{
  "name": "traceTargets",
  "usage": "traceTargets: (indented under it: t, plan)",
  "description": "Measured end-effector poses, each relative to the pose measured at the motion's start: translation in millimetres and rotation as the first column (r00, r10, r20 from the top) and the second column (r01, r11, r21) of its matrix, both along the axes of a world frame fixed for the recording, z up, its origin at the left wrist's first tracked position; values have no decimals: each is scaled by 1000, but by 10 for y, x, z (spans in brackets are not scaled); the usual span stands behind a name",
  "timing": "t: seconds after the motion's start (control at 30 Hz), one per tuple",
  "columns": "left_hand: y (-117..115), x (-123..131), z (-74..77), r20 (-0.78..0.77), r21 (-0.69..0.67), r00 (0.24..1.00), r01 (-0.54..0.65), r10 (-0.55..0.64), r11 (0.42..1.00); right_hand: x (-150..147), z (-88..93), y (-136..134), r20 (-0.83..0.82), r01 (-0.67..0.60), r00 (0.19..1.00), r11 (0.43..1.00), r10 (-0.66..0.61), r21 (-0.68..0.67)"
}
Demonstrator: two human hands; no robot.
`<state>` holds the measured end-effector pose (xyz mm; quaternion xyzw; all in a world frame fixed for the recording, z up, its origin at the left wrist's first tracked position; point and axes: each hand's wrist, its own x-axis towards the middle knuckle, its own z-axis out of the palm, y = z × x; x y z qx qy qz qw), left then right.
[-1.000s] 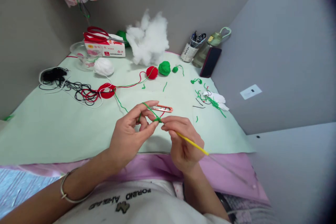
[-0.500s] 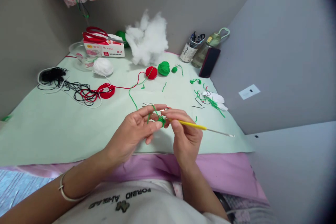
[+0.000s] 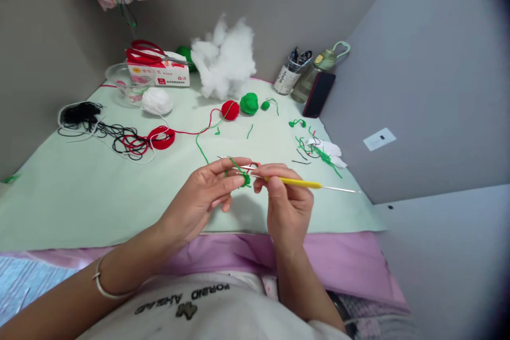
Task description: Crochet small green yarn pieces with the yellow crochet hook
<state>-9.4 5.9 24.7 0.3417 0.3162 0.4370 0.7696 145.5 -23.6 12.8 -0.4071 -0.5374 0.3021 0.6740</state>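
Observation:
Between thumb and fingers, my left hand (image 3: 205,191) pinches a small green crochet piece (image 3: 245,179), with green yarn (image 3: 202,149) running over its index finger. My right hand (image 3: 287,199) is closed around the yellow handle of a double-ended crochet hook (image 3: 299,183). One metal end points left and meets the green piece; the other sticks out to the right. Just behind the fingers lies a small pair of scissors with orange-red handles (image 3: 255,166), partly hidden by the hands.
Beyond the hands are a red yarn ball (image 3: 230,110), a green yarn ball (image 3: 249,103) and white stuffing (image 3: 225,58). Tangled black yarn (image 3: 82,113) lies left; green scraps (image 3: 326,158) lie right. Red scissors (image 3: 147,53) rest on a box (image 3: 171,75). A phone (image 3: 319,95) leans by a bottle (image 3: 306,82).
My right hand has shifted slightly right and down with the hook, showing more of its left shaft. My left hand keeps its pinch on the green piece.

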Motion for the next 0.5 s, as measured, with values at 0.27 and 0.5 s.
traceTargets:
  t: [0.27, 0.5]
  plan:
    - [-28, -17, -17, -106, 100, 994, -17, 27, 995, 42, -49, 16, -155, -152, 978, 986, 139, -72]
    - [9, -34, 19, 27, -36, 997, 68, -67, 997, 38, -34, 27, -133, -123, 984, 992, 119, -22]
